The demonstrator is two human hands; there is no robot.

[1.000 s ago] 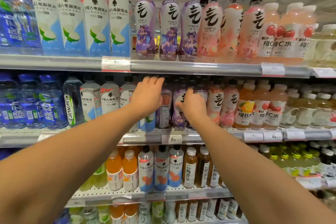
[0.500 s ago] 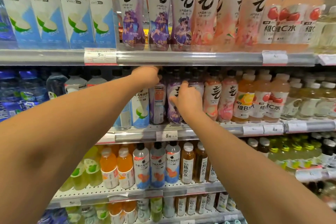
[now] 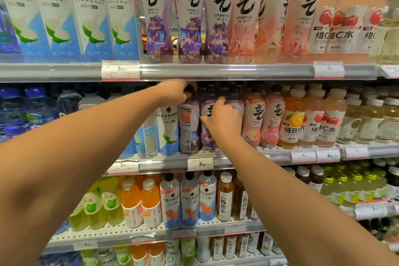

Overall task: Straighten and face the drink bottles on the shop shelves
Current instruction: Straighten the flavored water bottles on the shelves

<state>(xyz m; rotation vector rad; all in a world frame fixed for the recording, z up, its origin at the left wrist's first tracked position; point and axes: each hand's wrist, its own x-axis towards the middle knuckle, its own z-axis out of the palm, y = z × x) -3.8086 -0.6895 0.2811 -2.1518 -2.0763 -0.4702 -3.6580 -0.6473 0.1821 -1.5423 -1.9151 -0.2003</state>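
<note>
- left hand (image 3: 176, 92) is reaching to the second shelf (image 3: 237, 158) from the top, fingers curling over the black cap of the turned purple bottle (image 3: 189, 123); thumb and fingertips are gripping the cap right under the upper shelf rail (image 3: 216, 71)
- that turned purple bottle is standing upright just right of the white-and-blue electrolyte bottle (image 3: 167, 127); its label is showing the back panel with small print and a red-orange patch, not the big character
- right hand (image 3: 223, 122) is lying against the front of the next purple bottle (image 3: 208, 125), fingers spread fairly wide; thumb is pointing left across the label, fingertips are reaching up toward the neck of a bottle further right; cannot tell whether the fingers are wrapping anything or just pressing
- this next purple bottle is standing touching the turned one, front side out; part of the black brush character is showing beside the thumb, purple cartoon figure lower down
- peach bottles (image 3: 254, 121) with pink labels are standing just right of the right hand, facing front; orange vitamin bottle (image 3: 291, 123) and red-fruit vitamin bottles (image 3: 328, 123) are following further right
- top shelf is holding a row of electrolyte bottles (image 3: 90, 17), then purple and peach bottles, all facing front
- price tags (image 3: 199, 164) are sitting on the rail below the hands; both forearms are stretching in from the bottom corners
</note>
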